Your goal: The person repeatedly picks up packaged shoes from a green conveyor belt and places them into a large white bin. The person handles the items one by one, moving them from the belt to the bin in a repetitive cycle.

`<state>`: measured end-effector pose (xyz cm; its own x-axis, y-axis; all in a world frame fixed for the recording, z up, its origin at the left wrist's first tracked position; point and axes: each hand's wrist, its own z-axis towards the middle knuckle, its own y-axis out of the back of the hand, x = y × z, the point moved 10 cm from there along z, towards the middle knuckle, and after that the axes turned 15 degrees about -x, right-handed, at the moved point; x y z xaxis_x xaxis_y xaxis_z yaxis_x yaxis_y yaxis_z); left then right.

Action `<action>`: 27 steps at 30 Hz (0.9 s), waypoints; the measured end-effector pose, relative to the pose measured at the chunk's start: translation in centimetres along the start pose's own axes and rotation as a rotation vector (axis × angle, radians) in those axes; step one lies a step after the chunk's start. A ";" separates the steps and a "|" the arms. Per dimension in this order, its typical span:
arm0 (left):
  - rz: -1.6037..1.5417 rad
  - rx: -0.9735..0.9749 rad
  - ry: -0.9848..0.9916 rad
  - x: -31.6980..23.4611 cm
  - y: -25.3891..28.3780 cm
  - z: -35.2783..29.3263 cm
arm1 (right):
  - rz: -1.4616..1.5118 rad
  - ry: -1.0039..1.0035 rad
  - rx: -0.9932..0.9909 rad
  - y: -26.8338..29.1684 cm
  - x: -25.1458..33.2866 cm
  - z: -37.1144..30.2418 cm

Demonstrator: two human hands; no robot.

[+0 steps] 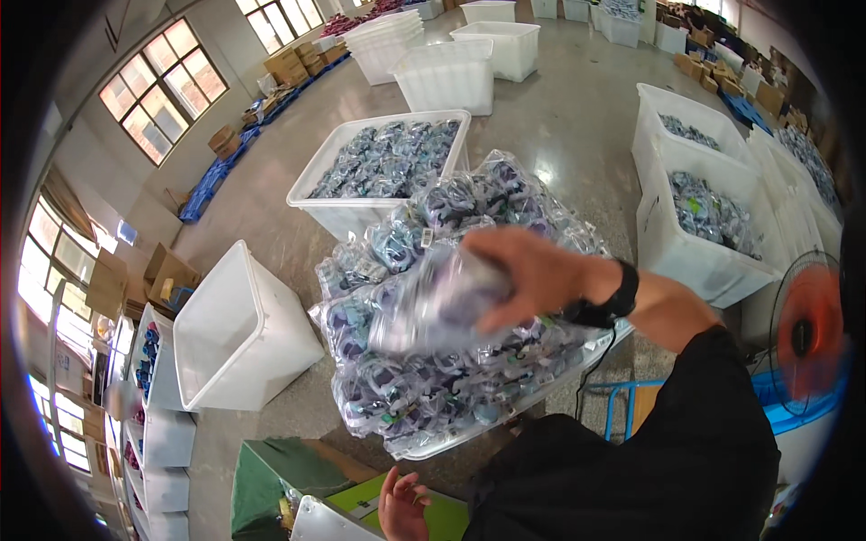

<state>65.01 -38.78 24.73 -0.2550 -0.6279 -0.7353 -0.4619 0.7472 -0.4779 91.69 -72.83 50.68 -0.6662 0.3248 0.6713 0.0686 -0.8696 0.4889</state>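
Observation:
A heap of clear plastic bags (406,388), each with something purple, grey or teal inside, rises above the rim of a white bin in front of me. Over the heap my right hand (532,275), a black band on its wrist, grips one such clear plastic bag (442,307). That bag is smeared by motion, and what it contains cannot be made out. Low in the view, my left hand (403,507) is empty, its fingers loosely bent and apart, beside a green and white box-like surface (361,500).
Behind the heap stands a white bin (307,203) of similar bags. An empty white bin (216,334) is at left, with filled white bins (658,198) at right. A fan (806,334) with a blue base stands close on my right. More bins (446,77) stand farther back.

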 end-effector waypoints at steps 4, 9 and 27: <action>0.013 -0.120 -0.050 1.3 1.7 -1.4 | -0.329 -0.003 -0.209 7.3 -8.0 4.4; 0.093 -0.382 -0.061 2.0 5.3 -3.4 | -0.780 0.053 -0.355 8.3 -19.6 7.8; 0.290 -0.781 -0.057 1.7 21.1 -12.3 | -0.728 0.108 -0.368 1.3 -22.4 2.4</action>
<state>44.32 -26.79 19.29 -0.4208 -0.4059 -0.8113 -0.8459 0.4987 0.1892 108.48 -80.36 37.59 -0.5188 0.8334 0.1905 -0.6437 -0.5275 0.5544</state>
